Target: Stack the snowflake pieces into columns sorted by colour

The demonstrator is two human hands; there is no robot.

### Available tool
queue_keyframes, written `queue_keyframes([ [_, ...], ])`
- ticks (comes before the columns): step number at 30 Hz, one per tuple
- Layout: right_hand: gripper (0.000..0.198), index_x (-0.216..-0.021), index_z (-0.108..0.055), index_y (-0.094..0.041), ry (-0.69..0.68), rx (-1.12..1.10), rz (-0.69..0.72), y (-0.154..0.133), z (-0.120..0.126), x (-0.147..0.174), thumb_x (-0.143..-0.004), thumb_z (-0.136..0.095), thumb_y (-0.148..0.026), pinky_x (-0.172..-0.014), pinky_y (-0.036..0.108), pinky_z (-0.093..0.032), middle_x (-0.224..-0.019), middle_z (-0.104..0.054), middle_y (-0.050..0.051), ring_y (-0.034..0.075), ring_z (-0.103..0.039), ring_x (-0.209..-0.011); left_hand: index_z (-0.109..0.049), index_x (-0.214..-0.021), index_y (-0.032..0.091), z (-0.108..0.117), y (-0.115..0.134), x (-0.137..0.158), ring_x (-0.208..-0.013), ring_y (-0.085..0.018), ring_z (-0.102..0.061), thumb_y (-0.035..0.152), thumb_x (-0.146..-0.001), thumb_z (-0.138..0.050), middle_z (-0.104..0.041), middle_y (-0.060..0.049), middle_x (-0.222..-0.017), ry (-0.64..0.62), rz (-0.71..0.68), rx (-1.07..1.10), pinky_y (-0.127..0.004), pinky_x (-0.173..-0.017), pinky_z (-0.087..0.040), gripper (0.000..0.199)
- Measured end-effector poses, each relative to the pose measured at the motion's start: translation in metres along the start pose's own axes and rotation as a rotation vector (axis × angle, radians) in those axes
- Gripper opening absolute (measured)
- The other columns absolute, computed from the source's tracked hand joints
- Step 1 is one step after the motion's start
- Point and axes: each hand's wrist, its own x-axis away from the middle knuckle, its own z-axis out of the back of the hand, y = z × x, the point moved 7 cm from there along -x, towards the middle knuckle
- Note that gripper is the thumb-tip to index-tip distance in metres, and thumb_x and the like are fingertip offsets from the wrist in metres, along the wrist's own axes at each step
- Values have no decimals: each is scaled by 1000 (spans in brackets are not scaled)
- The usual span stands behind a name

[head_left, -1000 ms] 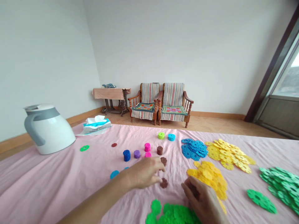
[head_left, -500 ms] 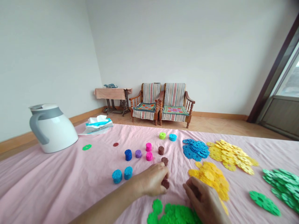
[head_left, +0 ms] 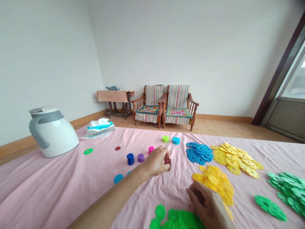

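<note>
My left hand (head_left: 157, 161) is closed on brown notched plastic discs (head_left: 168, 163), whose edges show at its fingertips. How many it holds is hidden. A pink stack of discs (head_left: 151, 149) is partly behind the hand. Left of it stand a purple stack (head_left: 140, 157) and a dark blue stack (head_left: 130, 158). My forearm partly covers the light blue stacks (head_left: 118, 178). My right hand (head_left: 209, 203) rests with curled fingers beside a heap of orange-yellow discs (head_left: 213, 179) and over the edge of a bright green heap (head_left: 181, 219). The inside of its grip is hidden.
Blue (head_left: 199, 152) and yellow (head_left: 235, 159) disc heaps lie farther right, with a green heap (head_left: 289, 190) at the edge. Lime (head_left: 165, 139) and light blue (head_left: 176, 140) stacks stand at the back. A white jug (head_left: 56, 135) and tissue pack (head_left: 100, 128) occupy the left.
My left hand has moved forward, away from me. The brown discs that lay nearest me have left their spot. My right hand has stayed in place.
</note>
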Motion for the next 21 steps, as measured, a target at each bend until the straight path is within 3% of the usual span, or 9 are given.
queue_keyframes([
  [13,38,-60,-44,-21,-26,-8,-7,-2,0,-1,-88,-44,-45,-46,22,-28,-50,-45,-5,10,-43,-45,-55,-77,18,-20,-8,-8,-80,-21,-58,17,-69,-63,-62,-3,-83,-77,-3,-97,-28,-70,-42,11],
  [18,41,-59,-44,-21,6,-15,5,-5,3,-1,-88,-43,-49,-44,22,-28,-50,-44,-5,10,-42,-44,-60,-101,20,-20,-1,-5,-89,-20,-59,12,-65,-69,-63,-3,-93,-173,-73,-62,-26,-77,-44,37],
  [21,42,-59,-44,-21,-1,-17,7,-5,3,-1,-89,-42,-50,-44,22,-28,-50,-44,-5,10,-42,-45,-61,-106,21,-22,1,-1,-89,-19,-59,8,-68,-64,-61,-3,-93,-222,-121,-61,-25,-75,-45,40],
])
